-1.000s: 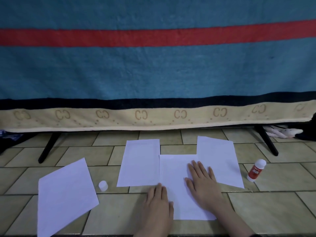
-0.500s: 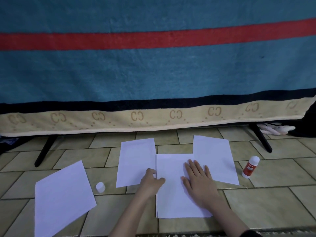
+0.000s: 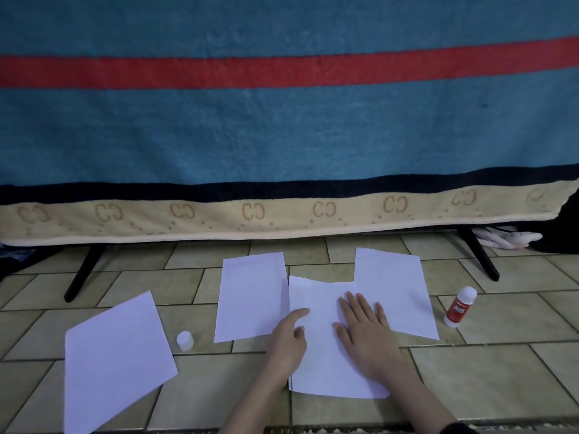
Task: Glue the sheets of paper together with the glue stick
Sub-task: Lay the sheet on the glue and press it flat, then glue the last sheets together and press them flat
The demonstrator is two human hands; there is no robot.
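Three white sheets lie side by side on the tiled floor: a left sheet [image 3: 252,296], a middle sheet [image 3: 316,371] and a right sheet [image 3: 394,292], their edges meeting or overlapping. My right hand [image 3: 363,330] lies flat, fingers spread, on the middle sheet near its seam with the right sheet. My left hand [image 3: 288,336] presses its straight index finger on the middle sheet's left edge, beside the left sheet. A red glue stick [image 3: 459,306] stands right of the sheets, apart from both hands. Its white cap [image 3: 185,340] sits on the floor to the left.
A fourth, loose white sheet [image 3: 116,364] lies askew at the left. Behind the papers hangs a blue blanket [image 3: 282,136] with a red stripe, draped over a frame with black legs [image 3: 83,274] [image 3: 479,255]. A white soft object [image 3: 507,238] lies under its right end.
My left hand has moved forward from the near floor to the middle sheet's left edge and now presses there with one finger. My right hand stays flat on the paper.
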